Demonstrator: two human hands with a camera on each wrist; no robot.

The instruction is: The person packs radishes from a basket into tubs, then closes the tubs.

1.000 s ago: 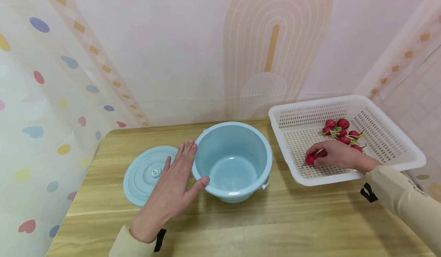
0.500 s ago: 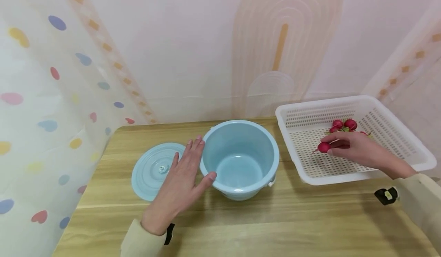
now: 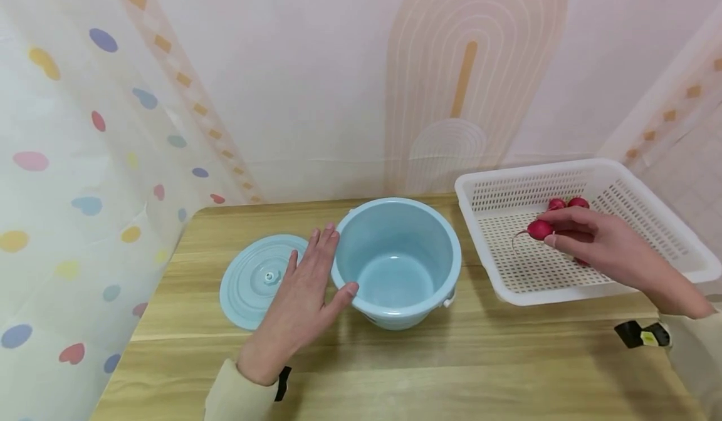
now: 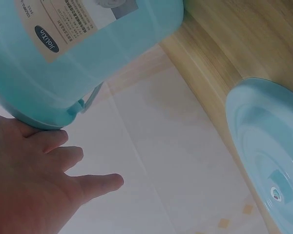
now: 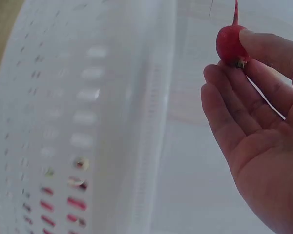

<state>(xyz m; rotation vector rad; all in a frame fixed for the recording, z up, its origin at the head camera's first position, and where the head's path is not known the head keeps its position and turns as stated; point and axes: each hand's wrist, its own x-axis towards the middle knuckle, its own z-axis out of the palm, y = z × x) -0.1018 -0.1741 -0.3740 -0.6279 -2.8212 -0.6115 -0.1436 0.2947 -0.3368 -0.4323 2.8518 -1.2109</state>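
Observation:
My right hand [image 3: 603, 242] pinches a red radish [image 3: 539, 230] between thumb and fingers, over the white plastic basket [image 3: 541, 296]. The radish's thin root points away from the palm in the right wrist view. Behind that hand, more radishes [image 3: 578, 202] lie in the basket, partly hidden by it. My left hand [image 3: 299, 305] rests with straight, spread fingers against the left rim of a light blue bucket [image 3: 397, 321], thumb near the front of the rim. Inside, the bucket shows a bare bottom. In the left wrist view its label [image 4: 63, 27] faces the camera.
A round blue lid [image 3: 248, 289] lies on the wooden table [image 3: 429, 377], left of the bucket and partly behind my left hand. The bucket's white handle joint [image 3: 449, 299] sticks out on its right. A patterned curtain [image 3: 316, 95] hangs behind the table.
My right hand has lifted the radish from the basket floor, moving up and to the right. The head view has shifted slightly; my left hand stays at the bucket's rim.

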